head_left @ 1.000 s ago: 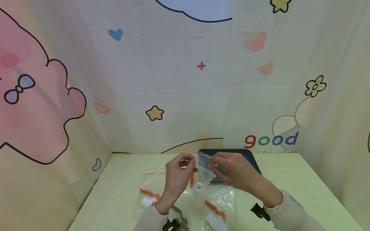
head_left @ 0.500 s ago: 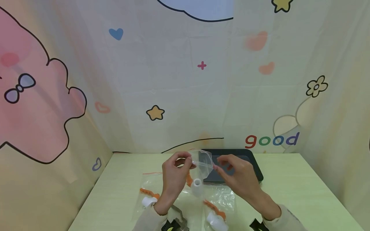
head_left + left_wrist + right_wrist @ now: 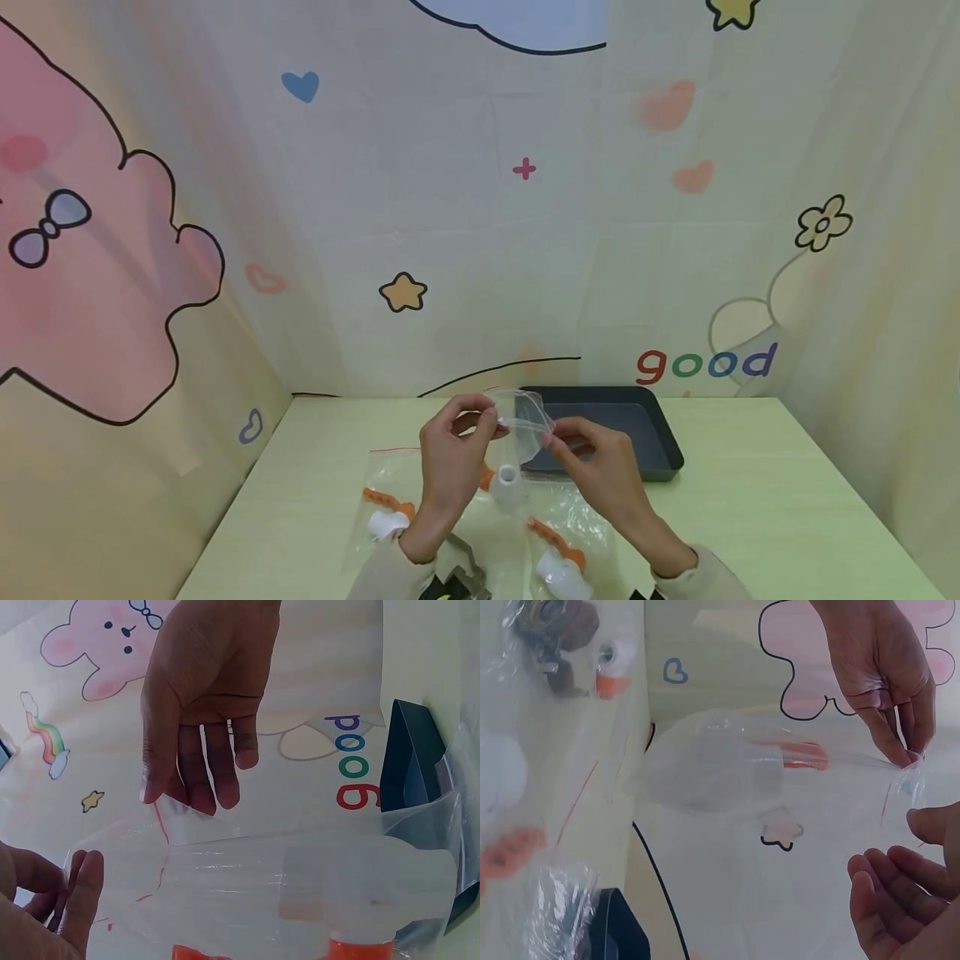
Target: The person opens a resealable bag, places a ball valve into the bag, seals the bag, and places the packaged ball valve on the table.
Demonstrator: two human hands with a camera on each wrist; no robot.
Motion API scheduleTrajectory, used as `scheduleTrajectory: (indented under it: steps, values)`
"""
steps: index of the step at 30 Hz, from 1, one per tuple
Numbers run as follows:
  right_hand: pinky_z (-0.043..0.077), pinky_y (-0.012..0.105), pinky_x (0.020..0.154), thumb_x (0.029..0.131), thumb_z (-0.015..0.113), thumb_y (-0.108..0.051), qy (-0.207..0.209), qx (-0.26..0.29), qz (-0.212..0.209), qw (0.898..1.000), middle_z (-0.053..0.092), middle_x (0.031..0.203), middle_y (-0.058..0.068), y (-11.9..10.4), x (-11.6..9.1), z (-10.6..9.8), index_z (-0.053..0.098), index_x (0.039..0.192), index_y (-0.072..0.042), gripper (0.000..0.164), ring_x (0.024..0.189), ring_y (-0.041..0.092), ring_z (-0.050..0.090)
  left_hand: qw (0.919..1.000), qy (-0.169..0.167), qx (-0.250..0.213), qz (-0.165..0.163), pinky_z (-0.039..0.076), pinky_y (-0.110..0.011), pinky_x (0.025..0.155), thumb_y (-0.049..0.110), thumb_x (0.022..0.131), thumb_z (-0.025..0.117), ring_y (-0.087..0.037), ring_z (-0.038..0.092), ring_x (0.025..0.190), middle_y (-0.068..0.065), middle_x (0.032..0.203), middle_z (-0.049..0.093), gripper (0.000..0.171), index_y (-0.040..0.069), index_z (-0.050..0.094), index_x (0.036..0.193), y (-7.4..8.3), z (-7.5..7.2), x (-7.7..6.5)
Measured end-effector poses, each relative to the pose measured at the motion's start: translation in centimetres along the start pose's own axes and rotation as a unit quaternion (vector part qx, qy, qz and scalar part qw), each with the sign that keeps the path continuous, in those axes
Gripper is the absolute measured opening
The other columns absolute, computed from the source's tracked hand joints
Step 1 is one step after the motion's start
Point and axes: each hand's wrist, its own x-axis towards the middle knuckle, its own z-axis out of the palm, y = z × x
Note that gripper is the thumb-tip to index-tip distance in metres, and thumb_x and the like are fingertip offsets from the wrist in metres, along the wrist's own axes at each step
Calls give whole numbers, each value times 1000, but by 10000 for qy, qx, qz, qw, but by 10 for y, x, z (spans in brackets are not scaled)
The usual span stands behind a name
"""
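Observation:
Between both hands is a clear plastic zip bag [image 3: 517,407], its mouth edge marked by a red line. My left hand [image 3: 453,458] pinches the bag's left edge between thumb and fingers. At the right edge of the mouth my right hand [image 3: 596,467] pinches the film; its other fingers are loosely bent. The bag hangs down over the table. Inside it a white plastic fitting [image 3: 367,889] with a round open end shows through the film, together with an orange part [image 3: 805,755].
A dark tray [image 3: 663,442] stands at the table's back. Two more clear bags lie in front, each with an orange piece [image 3: 386,500] and a white piece [image 3: 562,575]. A grey metal object [image 3: 468,550] is partly hidden by the left wrist. A printed curtain [image 3: 480,208] hangs behind.
My right hand has dropped and shifted, drawing away from the bag and then pinching its right edge again. The left hand keeps its hold, moving slightly left. The bag mouth looks spread wider.

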Motion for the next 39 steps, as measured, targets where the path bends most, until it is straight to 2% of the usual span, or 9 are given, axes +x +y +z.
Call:
scheduleTrajectory:
  steps: [8, 17, 23, 29, 34, 37, 39]
  values:
    - [56, 21, 67, 89, 73, -20, 199, 220, 157, 9994, 76, 87, 1, -1, -1, 5, 75, 95, -11, 11, 72, 3, 68, 9997, -158, -149, -89, 61, -34, 70, 1, 92, 64, -16, 72, 72, -22, 93, 66, 8, -2, 67, 98, 0, 0, -2]
    - [54, 16, 63, 82, 77, -6, 756, -10, -855, 9935, 76, 82, 2, -2, 6, 2, 76, 90, -7, 8, 67, 6, 68, 9996, -169, -144, -175, 61, -35, 68, 1, 91, 65, -15, 72, 71, -22, 93, 67, 8, -2, 67, 98, 2, -2, -3]
    - [52, 12, 64, 80, 79, -6, 805, -346, -1212, 9888, 76, 82, 2, -7, 13, -6, 76, 89, -8, 10, 67, 5, 67, 9993, -189, -86, -326, 61, -37, 66, 4, 92, 65, -15, 72, 69, -21, 92, 68, 7, 0, 68, 98, 1, -6, -3]
    - [51, 12, 64, 79, 79, -5, 818, -399, -1524, 9841, 75, 79, 2, -11, 21, -14, 76, 88, -9, 10, 66, 7, 67, 9988, -146, -1, -460, 61, -37, 65, 8, 92, 67, -18, 72, 67, -20, 89, 67, 6, 4, 68, 96, 0, -9, -4]
    - [51, 11, 63, 78, 80, -2, 802, -431, -1674, 9817, 75, 79, 1, -12, 25, -19, 76, 87, -8, 11, 65, 6, 67, 9992, 14, 252, -305, 60, -38, 58, 8, 92, 66, -21, 67, 59, -18, 79, 65, 4, 4, 68, 93, 0, -13, -4]
    - [50, 11, 62, 78, 79, -1, 713, -474, -1772, 9804, 74, 77, 0, -12, 26, -22, 75, 86, -8, 12, 64, 4, 65, 9991, 61, 402, -124, 59, -35, 56, 9, 93, 66, -26, 66, 60, -16, 78, 65, 4, 6, 68, 93, 2, -16, -4]
    - [50, 11, 60, 78, 79, 0, 635, -504, -1851, 9794, 73, 75, -1, -12, 26, -23, 75, 86, -8, 12, 63, 3, 63, 9982, 84, 588, 107, 58, -33, 55, 9, 93, 66, -27, 65, 62, -13, 79, 65, 3, 8, 68, 93, 4, -17, -4]
